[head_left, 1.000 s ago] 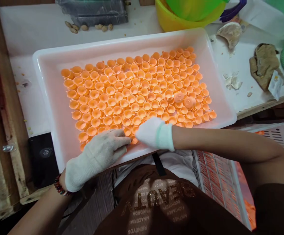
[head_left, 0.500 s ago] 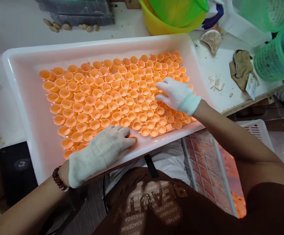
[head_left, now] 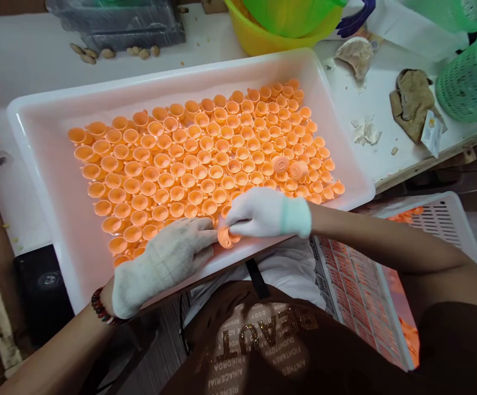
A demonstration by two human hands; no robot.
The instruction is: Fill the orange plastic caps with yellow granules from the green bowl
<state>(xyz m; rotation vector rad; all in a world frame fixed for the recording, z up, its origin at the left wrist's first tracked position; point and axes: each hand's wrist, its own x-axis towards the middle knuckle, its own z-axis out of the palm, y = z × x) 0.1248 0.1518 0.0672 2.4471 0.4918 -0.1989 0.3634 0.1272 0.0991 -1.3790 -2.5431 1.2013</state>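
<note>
Small orange plastic toy cups point(head_left: 165, 180) stand in close rows, mouths up, in a large white tray point(head_left: 35, 159). At the tray's near side, my left hand point(head_left: 181, 244), in a white knit glove, has its fingers closed at the edge of one orange toy cup point(head_left: 225, 239). My right hand point(head_left: 259, 213), gloved too, reaches the same cup from the right, fingers pinched on it; its fingertips are partly hidden. Two upturned orange pieces, one a round piece point(head_left: 280, 164) with a ring mark, lie on top of the rows beyond my right hand.
A yellow basin point(head_left: 250, 38) and green basket point(head_left: 460, 88) stand beyond the tray. Peanuts point(head_left: 107, 53), a brown cloth-like item point(head_left: 413, 104) and white scraps point(head_left: 367, 131) lie on the table. A white crate point(head_left: 448, 219) with orange pieces sits below right.
My right hand has moved from the rows on the right down to the cup by my left fingers. The two upturned pieces now show where it was. The view has shifted slightly.
</note>
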